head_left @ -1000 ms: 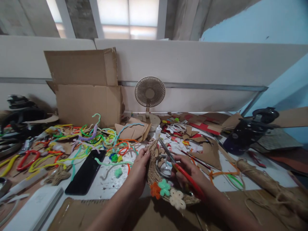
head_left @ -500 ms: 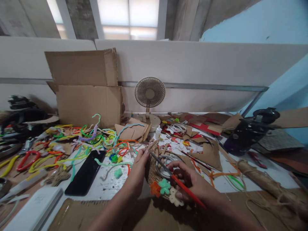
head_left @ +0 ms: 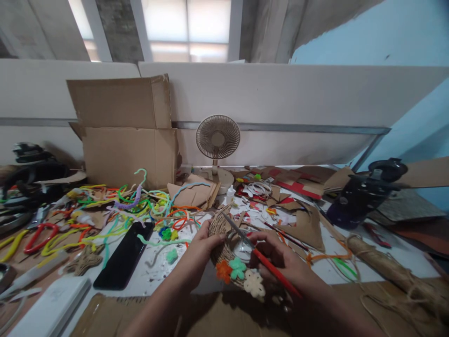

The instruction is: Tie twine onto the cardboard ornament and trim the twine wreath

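A ring-shaped wreath wrapped in twine (head_left: 221, 252) is held above the cardboard. Orange, mint green and cream flowers sit along its lower edge. My left hand (head_left: 197, 255) is closed on the wreath's left side, thumb on top of the twine. In my right hand (head_left: 277, 257) is a red-handled tool with a narrow, pointed grey metal end (head_left: 268, 266); its exact kind is unclear. The tip lies over the opening of the ring, pointing up and left. Some fingers of my right hand are hidden behind the handle and the wreath.
A phone (head_left: 123, 256) and a white box-like device (head_left: 52, 306) lie left. Pipe cleaners (head_left: 129, 201) tangle behind them. A small fan (head_left: 218, 137) stands at the back, a dark bottle (head_left: 354, 199) and a twine roll (head_left: 382, 257) right. Cardboard (head_left: 115, 316) lies in front.
The wreath has tilted and shifted slightly left. My left thumb has moved down and right onto the twine. The tool's tip has come away from the left fingertips toward the ring's opening.
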### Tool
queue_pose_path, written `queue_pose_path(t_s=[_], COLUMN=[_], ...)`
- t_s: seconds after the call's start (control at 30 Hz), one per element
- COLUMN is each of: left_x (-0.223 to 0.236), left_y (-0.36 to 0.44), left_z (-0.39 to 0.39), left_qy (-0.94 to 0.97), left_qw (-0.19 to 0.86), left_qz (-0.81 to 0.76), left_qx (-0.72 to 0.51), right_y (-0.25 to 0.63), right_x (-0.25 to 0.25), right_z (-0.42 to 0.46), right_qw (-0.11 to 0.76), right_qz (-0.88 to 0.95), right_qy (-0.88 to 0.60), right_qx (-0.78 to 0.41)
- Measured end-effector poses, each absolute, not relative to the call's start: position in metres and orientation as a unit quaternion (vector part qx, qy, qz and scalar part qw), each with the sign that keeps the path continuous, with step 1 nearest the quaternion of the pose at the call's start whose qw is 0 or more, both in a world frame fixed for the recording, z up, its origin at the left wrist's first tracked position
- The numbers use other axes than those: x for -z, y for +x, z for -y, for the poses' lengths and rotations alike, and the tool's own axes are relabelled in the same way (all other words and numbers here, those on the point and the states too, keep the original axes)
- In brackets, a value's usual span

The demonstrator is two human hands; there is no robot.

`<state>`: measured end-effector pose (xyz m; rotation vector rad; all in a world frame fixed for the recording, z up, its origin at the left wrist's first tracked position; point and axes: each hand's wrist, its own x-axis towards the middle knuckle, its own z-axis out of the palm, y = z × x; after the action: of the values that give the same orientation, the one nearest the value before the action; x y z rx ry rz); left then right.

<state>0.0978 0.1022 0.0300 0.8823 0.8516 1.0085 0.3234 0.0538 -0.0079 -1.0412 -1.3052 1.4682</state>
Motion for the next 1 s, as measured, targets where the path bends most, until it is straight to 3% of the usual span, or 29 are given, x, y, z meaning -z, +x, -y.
queue_pose_path(t_s=[0.2, 0.6, 0.8, 1.0], left_x=[-0.036, -0.041, -0.041, -0.041], left_y=[0.093, 0.096, 0.096, 0.096], left_z=[-0.105, -0.102, -0.099, -0.099], left_qy=[0.352, 0.309, 0.325, 0.337], left_qw=[0.737, 0.759, 0.759, 0.784], left_qz=[-0.337, -0.320, -0.295, -0.257], left_qx=[-0.468, -0.476, -0.480, -0.454], right_y=[0.333, 0.327, 0.322, 0.324], right_x=[0.006, -0.018, -0.013, -0.005], right_z=[-0.058, -0.046, -0.047, -0.049], right_qw=[0.464, 0.334, 0.364, 0.359], right_qz=[0.560, 0.741, 0.771, 0.782], right_qy=[-0.450, -0.543, -0.515, -0.506], right_qx=[-0.518, -0.211, -0.095, -0.058])
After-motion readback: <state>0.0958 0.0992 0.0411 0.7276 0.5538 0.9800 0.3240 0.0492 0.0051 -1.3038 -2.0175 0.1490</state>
